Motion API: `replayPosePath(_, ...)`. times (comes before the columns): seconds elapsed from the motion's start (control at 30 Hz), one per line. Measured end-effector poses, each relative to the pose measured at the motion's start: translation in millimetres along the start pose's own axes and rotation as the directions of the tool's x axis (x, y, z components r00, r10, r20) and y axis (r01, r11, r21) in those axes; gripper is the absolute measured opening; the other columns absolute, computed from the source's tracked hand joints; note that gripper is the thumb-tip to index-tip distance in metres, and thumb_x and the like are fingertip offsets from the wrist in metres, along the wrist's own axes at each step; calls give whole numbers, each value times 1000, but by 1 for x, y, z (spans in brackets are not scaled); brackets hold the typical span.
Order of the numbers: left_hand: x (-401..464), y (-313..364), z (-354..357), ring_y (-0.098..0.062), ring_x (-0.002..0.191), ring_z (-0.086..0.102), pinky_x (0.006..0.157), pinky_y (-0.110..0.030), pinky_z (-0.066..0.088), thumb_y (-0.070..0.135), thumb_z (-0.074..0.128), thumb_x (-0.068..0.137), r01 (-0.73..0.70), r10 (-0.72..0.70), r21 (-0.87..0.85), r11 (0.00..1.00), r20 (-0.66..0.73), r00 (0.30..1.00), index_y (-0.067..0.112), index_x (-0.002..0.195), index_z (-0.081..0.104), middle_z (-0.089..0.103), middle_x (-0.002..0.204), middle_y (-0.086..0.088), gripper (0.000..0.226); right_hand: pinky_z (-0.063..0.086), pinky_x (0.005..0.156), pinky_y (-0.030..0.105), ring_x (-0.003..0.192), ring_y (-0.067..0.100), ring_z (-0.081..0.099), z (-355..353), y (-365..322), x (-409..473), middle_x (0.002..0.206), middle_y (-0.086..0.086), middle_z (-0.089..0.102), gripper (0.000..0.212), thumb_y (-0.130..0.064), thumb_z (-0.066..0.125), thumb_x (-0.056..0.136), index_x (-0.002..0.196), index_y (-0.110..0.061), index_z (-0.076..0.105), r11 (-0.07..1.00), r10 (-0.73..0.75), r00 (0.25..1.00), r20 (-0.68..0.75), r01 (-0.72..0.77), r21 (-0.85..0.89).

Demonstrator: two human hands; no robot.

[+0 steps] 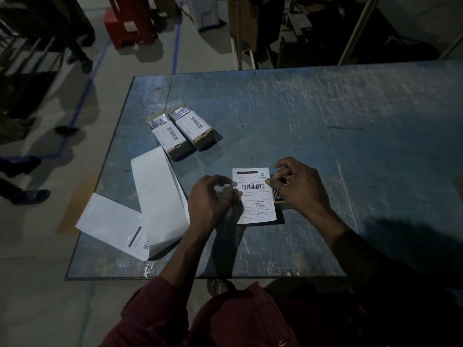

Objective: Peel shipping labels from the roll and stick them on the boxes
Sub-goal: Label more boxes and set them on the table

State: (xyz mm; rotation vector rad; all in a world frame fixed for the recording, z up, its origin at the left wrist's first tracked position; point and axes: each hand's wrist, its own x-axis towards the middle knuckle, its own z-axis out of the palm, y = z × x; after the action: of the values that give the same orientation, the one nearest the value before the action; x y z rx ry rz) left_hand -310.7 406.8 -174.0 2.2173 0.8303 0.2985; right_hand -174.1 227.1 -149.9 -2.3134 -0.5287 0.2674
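Fingers of my left hand (pixel 209 197) and right hand (pixel 299 186) pinch the side edges of a shipping label (pixel 254 195), laying it on a dark box (pixel 278 196) I judge third. To the left lies the spent liner strip (pixel 160 196), one label remaining. Farther off, two labelled boxes (pixel 181 132) sit finished.

Dark red buttoned shirt (pixel 250 319), sleeves rolled up.

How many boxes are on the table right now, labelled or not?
3. Two labelled cardboard boxes lie side by side at the table's far left. A third dark box sits under the white shipping label, mostly hidden between both hands.
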Motion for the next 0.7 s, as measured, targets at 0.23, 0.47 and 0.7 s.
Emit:
replayPosePath(0.23,13,-8,4,-25,137,49,103,-47,33,55,44,99,-474,427,201,857,234,873,31,135,69,66,142,8,51,44,96,34,117,24,53,5,0,0,129,5,58,37,-34,78,90,126,-33,70,964,-151,976,156,180,-197)
replayPosePath(0.47,12,-37,15,-31,148,43,104,-49,27,49,40,104,-561,507,260,786,247,825,31,138,67,58,150,12,47,43,102,45,121,34,56,13,29,-5,139,11,57,40,-32,77,91,130,-29,70,959,-127,987,97,147,-243)
replayPosePath(0.7,13,-53,11,-23,155,34,117,-52,32,48,53,104,-554,513,190,811,226,828,27,147,60,49,159,7,49,34,113,43,139,26,45,15,43,3,148,7,55,63,-51,73,91,147,-32,54,979,-46,993,109,66,-192)
